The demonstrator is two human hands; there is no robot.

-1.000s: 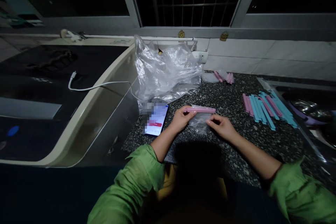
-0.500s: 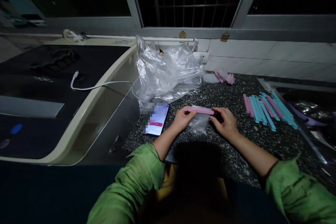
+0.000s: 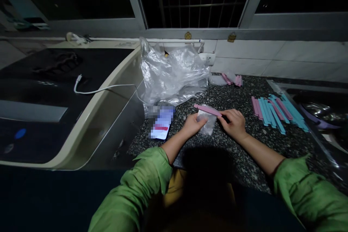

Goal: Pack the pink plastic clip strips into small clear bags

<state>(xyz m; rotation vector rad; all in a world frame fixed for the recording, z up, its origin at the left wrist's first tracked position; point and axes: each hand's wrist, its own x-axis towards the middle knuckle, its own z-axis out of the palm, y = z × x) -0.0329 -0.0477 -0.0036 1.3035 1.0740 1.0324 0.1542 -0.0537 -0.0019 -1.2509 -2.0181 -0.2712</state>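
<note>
My left hand [image 3: 195, 124] is closed on a small clear plastic bag [image 3: 208, 126], pinching its left side. A long, narrow pink bag clip [image 3: 207, 110] lies slantwise across the bag's top. Its right end is pinched between the fingers of my right hand [image 3: 233, 124], while the left end points free beyond the bag. Whether the clip is fastened on the bag, I cannot tell. To the right, several pink and blue clips [image 3: 269, 111] lie in a loose pile on the speckled dark counter [image 3: 241, 159].
A lit phone [image 3: 162, 123] lies left of my hands. Behind it is a large crumpled plastic bag [image 3: 174, 72]. More pink clips [image 3: 238, 80] sit near the wall. A white cable [image 3: 108, 87] crosses the appliance [image 3: 89, 116] at left; metal pans [image 3: 323, 114] are at right.
My left hand has let go of the clip's left end and moved down onto the bag. The clip now tilts, its left end raised, held by my right hand.
</note>
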